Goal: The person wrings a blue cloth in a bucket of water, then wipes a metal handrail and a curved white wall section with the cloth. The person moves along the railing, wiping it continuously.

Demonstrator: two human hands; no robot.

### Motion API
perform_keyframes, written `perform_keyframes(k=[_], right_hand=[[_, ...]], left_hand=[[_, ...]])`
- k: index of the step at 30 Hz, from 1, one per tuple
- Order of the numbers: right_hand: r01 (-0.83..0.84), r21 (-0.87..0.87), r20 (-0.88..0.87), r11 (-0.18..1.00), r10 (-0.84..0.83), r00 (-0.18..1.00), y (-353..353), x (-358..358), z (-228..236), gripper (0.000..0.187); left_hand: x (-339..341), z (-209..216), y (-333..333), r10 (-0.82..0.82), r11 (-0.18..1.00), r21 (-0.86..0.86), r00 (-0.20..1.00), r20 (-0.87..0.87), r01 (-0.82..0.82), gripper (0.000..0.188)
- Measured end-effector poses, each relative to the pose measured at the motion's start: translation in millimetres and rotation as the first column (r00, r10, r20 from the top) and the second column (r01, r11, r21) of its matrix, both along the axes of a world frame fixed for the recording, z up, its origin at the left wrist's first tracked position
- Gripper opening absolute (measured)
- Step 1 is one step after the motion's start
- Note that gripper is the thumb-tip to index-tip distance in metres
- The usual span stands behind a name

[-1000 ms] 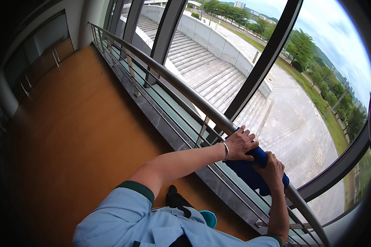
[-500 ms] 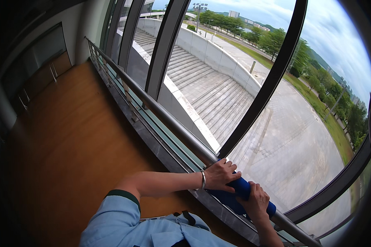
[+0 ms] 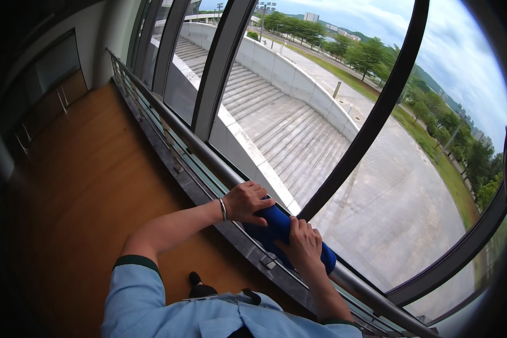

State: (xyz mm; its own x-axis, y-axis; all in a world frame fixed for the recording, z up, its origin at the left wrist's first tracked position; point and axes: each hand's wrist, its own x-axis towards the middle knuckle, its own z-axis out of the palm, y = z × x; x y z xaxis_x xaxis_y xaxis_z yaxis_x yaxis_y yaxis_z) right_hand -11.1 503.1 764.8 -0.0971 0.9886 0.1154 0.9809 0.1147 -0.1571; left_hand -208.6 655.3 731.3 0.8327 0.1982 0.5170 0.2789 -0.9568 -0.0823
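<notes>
A blue cloth (image 3: 277,223) is draped over the round metal handrail (image 3: 215,161) and hangs down on its near side. My left hand (image 3: 245,202), with a silver bangle at the wrist, is closed over the cloth's far-left end on top of the rail. Nearer to me and to the right, my right hand (image 3: 304,241) grips the same cloth, its fingers wrapped over the rail. A short stretch of blue fabric shows between the two hands. The undersides of the cloth and of the rail are hidden.
Thinner rails and a dark stone curb (image 3: 194,191) run below the handrail. Tall windows with dark frames (image 3: 222,70) stand just beyond it, with outdoor steps outside. Brown floor (image 3: 90,186) lies to the left, with wood-fronted doors (image 3: 56,101) at the far end. My black shoe (image 3: 195,278) is below.
Both hands and the blue cloth have slid along the handrail, up and to the left. The grip looks the same. My shoe has come into view.
</notes>
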Motion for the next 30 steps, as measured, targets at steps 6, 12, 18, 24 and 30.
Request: perform_keyframes(k=[6, 12, 18, 24, 30], right_hand=[[0.016, -0.006, -0.011, 1.0, -0.016, 1.0, 58, -55, 10, 0.055], [0.029, -0.005, -0.02, 1.0, -0.029, 0.999, 107, -106, 21, 0.06], [0.035, 0.001, -0.006, 0.999, -0.035, 0.999, 152, -154, 26, 0.057], [0.058, -0.032, -0.047, 0.998, -0.059, 0.997, 182, -182, 33, 0.051], [0.04, -0.043, -0.068, 0.998, -0.043, 0.997, 216, -213, 35, 0.05]], left_hand=[[-54, 6, 58, 0.005, 1.0, 0.028, 0.999, 0.05, -0.007, 0.067], [-102, 10, 111, 0.014, 0.999, 0.036, 0.996, 0.091, -0.017, 0.067], [-147, 10, 156, 0.011, 0.995, 0.094, 0.993, 0.121, -0.023, 0.063], [-170, 21, 182, 0.026, 0.997, 0.068, 0.997, 0.079, -0.031, 0.062], [-211, 26, 221, 0.065, 0.992, 0.105, 0.998, -0.011, -0.063, 0.063]])
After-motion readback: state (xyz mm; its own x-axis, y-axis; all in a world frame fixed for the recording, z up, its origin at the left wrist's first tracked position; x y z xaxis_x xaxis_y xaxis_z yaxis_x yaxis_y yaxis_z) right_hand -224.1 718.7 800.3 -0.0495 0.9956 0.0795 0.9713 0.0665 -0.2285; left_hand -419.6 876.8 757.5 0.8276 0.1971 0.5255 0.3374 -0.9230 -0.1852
